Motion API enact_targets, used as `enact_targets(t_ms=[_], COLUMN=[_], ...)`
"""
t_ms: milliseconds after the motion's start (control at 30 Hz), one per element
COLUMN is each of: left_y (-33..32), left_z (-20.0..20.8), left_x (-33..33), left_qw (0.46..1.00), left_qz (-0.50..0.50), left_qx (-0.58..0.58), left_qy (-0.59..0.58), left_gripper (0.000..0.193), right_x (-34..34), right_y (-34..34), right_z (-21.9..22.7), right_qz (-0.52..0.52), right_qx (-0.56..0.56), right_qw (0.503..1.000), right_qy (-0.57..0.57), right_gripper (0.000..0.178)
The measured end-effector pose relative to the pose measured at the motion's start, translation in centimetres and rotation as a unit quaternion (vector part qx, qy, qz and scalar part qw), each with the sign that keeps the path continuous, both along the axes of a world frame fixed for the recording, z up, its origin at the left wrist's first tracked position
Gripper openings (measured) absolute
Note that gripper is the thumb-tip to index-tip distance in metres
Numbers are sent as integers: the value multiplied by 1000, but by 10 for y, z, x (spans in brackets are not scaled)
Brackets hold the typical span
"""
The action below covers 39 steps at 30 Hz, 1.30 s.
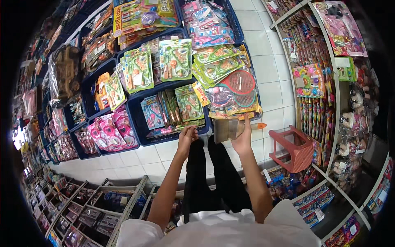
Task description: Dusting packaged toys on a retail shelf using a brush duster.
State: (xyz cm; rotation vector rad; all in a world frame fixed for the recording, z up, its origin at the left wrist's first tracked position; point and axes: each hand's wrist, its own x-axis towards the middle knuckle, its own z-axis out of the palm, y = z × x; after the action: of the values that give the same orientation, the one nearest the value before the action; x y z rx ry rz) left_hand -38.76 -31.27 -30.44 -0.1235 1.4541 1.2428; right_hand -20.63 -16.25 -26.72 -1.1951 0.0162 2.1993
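Observation:
A wide flat paintbrush (227, 130) is gripped in my right hand (242, 138), its bristles toward the left and its orange-tipped handle sticking out to the right. My left hand (188, 138) is closed, fingers curled together, by the front rim of a blue basket (145, 142); whatever they may hold is too small to make out. Inside that basket stand carded toy sets in green (189, 103) and blue (152, 112) packs. Just beyond the brush, packed toy rackets (240, 82) with red and teal frames lie on yellow-edged packs.
More blue baskets of packaged toys spread ahead and left, one with pink packs (113, 133). A red plastic stool (292, 149) stands on the white tiled floor (273, 96) at right. Shelves with hanging packs (312, 115) line the right side; a rack (123, 214) is at lower left.

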Motion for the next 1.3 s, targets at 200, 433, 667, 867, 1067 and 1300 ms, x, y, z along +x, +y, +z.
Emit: enact_targets(t_ms=[200, 433, 667, 867, 1067, 1300], left_y=[91, 200, 326, 366, 376, 341], left_z=[-130, -240, -282, -309, -320, -276], left_x=[-56, -87, -145, -155, -197, -170], left_qw=[997, 998, 886, 581, 492, 439], left_qz=[-48, -21, -68, -160, -258, -271], left_qx=[17, 14, 50, 11, -13, 80], left_qy=[57, 56, 456, 798, 831, 853], left_gripper=[22, 24, 24, 32, 26, 17], right_x=[-39, -62, -75, -137, -170, -167], right_y=[42, 86, 113, 210, 251, 271], right_z=[-97, -179, -232, -268, -306, -312], right_qz=[-2, 45, 34, 75, 156, 237], right_qx=[-10, -1, -10, 87, 92, 132], right_qw=[997, 994, 993, 991, 980, 953], right_qy=[-70, -98, -110, -69, -83, -133], right_gripper=[24, 21, 20, 24, 29, 50])
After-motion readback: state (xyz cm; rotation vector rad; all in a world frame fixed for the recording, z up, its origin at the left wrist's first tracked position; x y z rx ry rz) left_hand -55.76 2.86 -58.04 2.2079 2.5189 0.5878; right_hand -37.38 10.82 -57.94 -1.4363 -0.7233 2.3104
